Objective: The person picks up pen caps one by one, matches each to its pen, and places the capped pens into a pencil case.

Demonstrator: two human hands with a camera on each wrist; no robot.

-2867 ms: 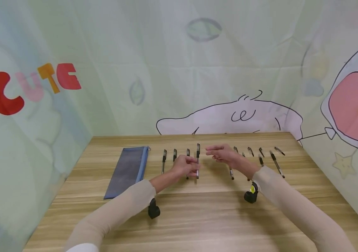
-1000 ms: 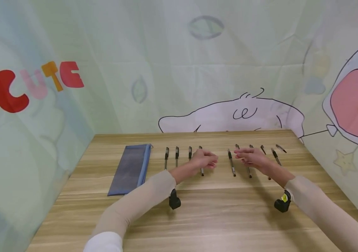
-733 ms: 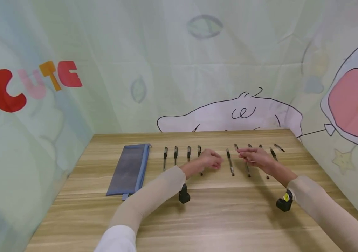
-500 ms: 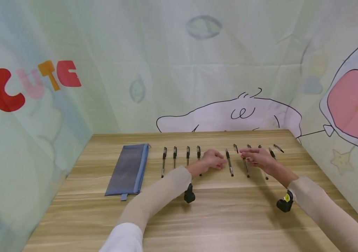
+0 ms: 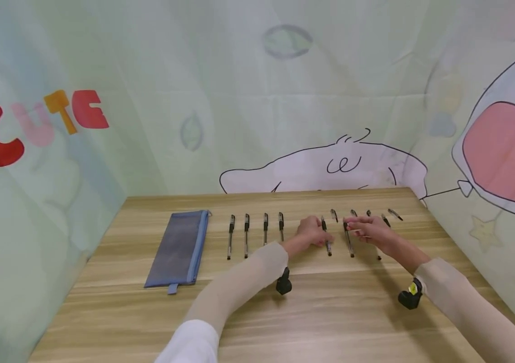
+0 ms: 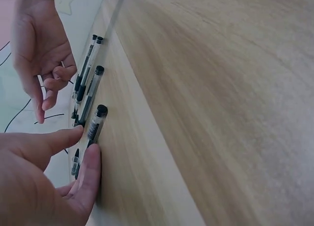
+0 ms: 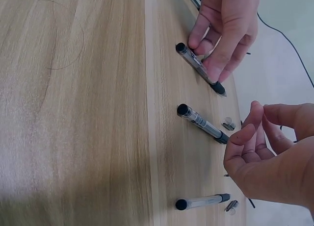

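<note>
In the head view my left hand reaches over an uncapped black gel pen that lies on the table. Its thumb and fingers pinch that pen near the black grip, as the right wrist view shows. My right hand hovers above a second uncapped gel pen. Its fingers are loosely bent with nothing visible in them; in the right wrist view its thumb and a fingertip come close together. Behind the pens lies a loose pen cap, with several more to its right.
Several capped gel pens lie in a row left of my hands. A blue-grey mesh zip pouch lies at the table's left. More uncapped pens lie partly behind the right hand. A printed curtain hangs behind the wooden table.
My left hand has let go of the rightmost capped pen in the row and moved right onto an uncapped pen. The right hand has shifted right, then stayed nearly still.
</note>
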